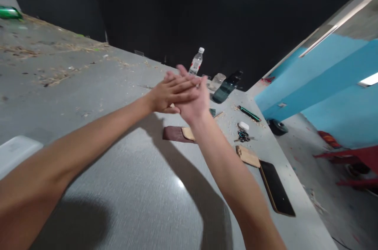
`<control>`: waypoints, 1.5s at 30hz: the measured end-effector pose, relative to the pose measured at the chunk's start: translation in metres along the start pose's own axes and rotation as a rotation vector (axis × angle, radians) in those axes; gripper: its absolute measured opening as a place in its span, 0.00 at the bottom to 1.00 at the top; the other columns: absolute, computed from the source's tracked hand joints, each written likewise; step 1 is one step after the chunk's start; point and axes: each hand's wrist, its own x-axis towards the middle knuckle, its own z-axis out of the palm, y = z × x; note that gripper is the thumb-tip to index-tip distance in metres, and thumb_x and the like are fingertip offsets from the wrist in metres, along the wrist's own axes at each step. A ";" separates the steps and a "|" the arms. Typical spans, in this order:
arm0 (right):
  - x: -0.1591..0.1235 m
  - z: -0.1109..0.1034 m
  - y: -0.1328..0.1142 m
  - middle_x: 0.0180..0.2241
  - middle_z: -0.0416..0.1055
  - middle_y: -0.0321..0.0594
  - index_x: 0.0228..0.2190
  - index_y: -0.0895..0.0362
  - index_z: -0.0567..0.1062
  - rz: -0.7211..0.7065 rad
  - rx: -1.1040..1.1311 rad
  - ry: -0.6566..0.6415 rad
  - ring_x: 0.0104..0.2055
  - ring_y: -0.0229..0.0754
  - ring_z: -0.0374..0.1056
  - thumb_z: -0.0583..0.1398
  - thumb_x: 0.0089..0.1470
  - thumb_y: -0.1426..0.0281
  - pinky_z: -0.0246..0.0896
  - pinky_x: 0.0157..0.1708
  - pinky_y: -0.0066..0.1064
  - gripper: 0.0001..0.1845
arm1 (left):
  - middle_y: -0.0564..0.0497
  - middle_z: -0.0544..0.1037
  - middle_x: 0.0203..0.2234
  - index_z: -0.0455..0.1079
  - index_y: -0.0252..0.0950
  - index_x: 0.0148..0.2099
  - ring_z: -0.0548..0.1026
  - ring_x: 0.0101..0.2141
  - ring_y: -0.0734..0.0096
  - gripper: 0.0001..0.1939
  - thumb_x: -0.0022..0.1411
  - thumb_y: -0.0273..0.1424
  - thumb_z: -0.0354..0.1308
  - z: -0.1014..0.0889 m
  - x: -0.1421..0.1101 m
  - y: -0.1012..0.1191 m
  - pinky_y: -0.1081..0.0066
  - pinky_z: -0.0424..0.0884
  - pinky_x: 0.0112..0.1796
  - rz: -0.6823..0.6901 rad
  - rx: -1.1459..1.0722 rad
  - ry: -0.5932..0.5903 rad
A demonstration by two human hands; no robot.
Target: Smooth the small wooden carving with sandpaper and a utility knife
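My left hand (175, 91) lies across the palm of my right hand (196, 102) above the table, and the two palms touch. The left fingers are stretched out flat. On the right hand the palm faces up and the fingers are extended, partly covered and a little blurred. A small pale bit shows beside my left thumb; I cannot tell what it is. Below the hands, on the table, rests a reddish-brown strip or block (173, 133) with a pale wooden piece (187, 133) at its right end, partly hidden by my right forearm.
Behind the hands stand a water bottle (196, 62), a clear jar (217, 81) and a dark blue bottle (226, 89). Rightward lie a cutter (249, 113), white case (243, 126), keys (243, 136), wooden block (248, 156) and phone (277, 189). Shavings litter the grey table (141, 199).
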 end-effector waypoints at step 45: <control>-0.163 -0.030 -0.014 0.76 0.57 0.36 0.70 0.33 0.60 0.424 1.608 -0.148 0.78 0.51 0.53 0.60 0.69 0.46 0.44 0.77 0.60 0.33 | 0.50 0.87 0.35 0.79 0.36 0.53 0.80 0.39 0.68 0.10 0.70 0.27 0.68 0.066 -0.051 0.095 0.68 0.78 0.42 0.233 -0.373 0.596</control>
